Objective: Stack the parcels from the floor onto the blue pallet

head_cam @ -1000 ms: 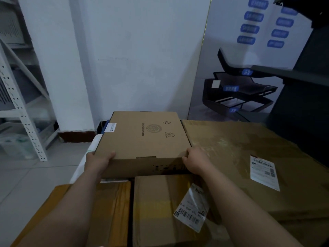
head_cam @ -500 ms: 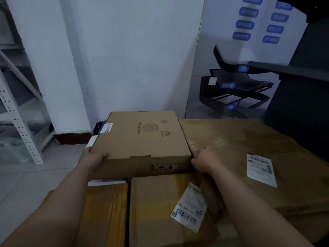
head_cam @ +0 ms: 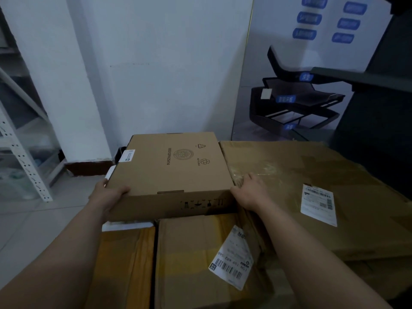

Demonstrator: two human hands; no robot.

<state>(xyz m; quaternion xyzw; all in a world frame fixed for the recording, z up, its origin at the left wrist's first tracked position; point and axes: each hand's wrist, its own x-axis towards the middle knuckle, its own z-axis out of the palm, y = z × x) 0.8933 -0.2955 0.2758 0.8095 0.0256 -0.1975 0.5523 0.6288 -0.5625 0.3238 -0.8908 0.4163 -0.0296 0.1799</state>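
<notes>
The left hand (head_cam: 109,195) grips the flat cardboard box (head_cam: 178,166), fingers curled round its corner; the right hand (head_cam: 249,191) rests with fingers loosely spread on the large parcel (head_cam: 312,166). Four parcels in all.

Under the flat box (head_cam: 178,168), the left hand's (head_cam: 109,195) fingers are out of sight; only the thumb shows on top. At the box's right side, the right hand's (head_cam: 249,192) fingertips reach the gap against the large parcel (head_cam: 312,170), so their hold cannot be told. A white item (head_cam: 127,226) beneath the box is mostly covered. In front of the box, the taped parcel (head_cam: 124,264) and the labelled parcel (head_cam: 189,248) run off the bottom edge. The label (head_cam: 231,257) print is too small to read.
</notes>
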